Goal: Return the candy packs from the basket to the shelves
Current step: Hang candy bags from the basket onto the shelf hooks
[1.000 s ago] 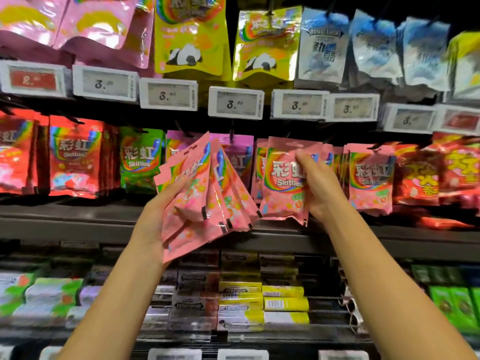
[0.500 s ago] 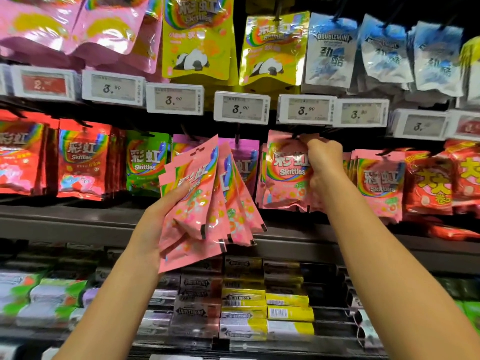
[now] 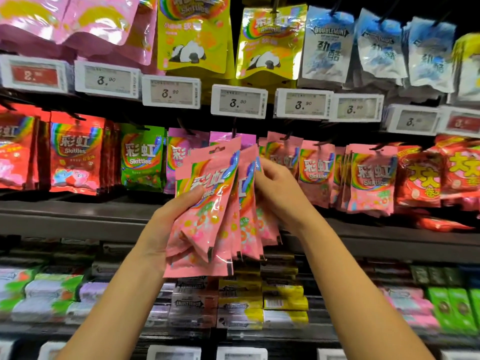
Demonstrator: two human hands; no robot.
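A: Item one, left hand (image 3: 166, 229)?
B: Frame centre. Thumb (image 3: 191, 196) lies across the front of a fan of pink packs (image 3: 207, 216); the other fingers are curled behind and hidden. Clamped on the fan.

A: Right hand (image 3: 281, 198)?
B: Just right of centre, touching the fan's right edge. Fingers (image 3: 270, 168) bent and pinching the rearmost pack's upper edge; which pack exactly, I cannot tell.

A: The fan itself?
B: Several pink packs, upright, spread at the top, gathered at the bottom, held in front of the middle row and apart from it.

A: Outward from the hands?
B: Middle row, behind and right of the fan: hung pink packs (image 3: 371, 178) on hooks, matching print. Left of centre: a green pack (image 3: 141, 157). Further left: red packs (image 3: 75, 154). Far right: red-and-yellow packs (image 3: 420, 178).

A: Above?
B: A line of price tags (image 3: 239, 101) across the frame, most reading 3.90. Upper centre: yellow panda packs (image 3: 193, 35). Upper right: silver-blue mint packs (image 3: 328, 45). Upper left: large pink bags (image 3: 78, 19).

A: Below?
B: A grey shelf edge (image 3: 65, 219) runs left to right under the middle row. Lower frame: stacked gum boxes (image 3: 241, 305), dark and yellow at centre, green at the far right, pale at the far left; print blurred.

A: Forearms?
B: Both bare, rising from the bottom edge toward centre.
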